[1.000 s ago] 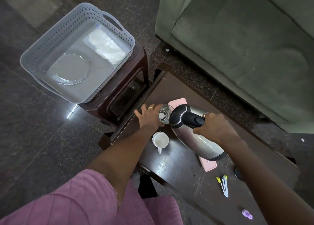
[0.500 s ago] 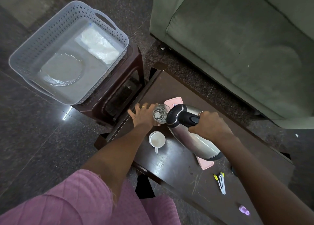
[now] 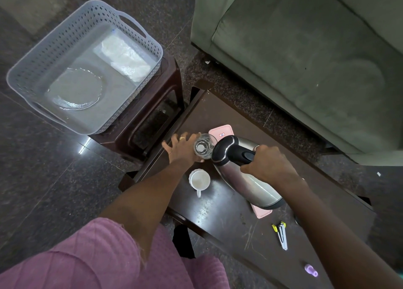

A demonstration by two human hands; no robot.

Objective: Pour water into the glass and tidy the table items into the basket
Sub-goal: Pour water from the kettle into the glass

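Since a second ago: not much has shifted, your kettle (image 3: 244, 168) is still tipped with its black top right at the rim of the glass (image 3: 205, 146), and your view has drifted so the basket (image 3: 85, 20) sits a bit further left. I'd say you're mid-pour, but I can't make out a stream.
Table (image 3: 229, 223): dark wood, still carrying most of the clutter.
Basket: grey, on a stool beside the table, already holding a clear plate (image 3: 75, 88) and a white packet (image 3: 126, 58).
Kettle: steel, hovering tilted over the pink box (image 3: 220, 131).
Right hand (image 3: 265, 163): fingers wrapped tight round the kettle handle.
Left hand (image 3: 182, 148): thumb and palm steady the glass, other fingers fanned out.
Cup (image 3: 199, 179): white, just beside the glass, nearer you.
Small stuff: stapler-looking tool (image 3: 281, 235) and a purple bit (image 3: 310, 270), both well apart from the pour.
What's left: all the tidying, I reckon.
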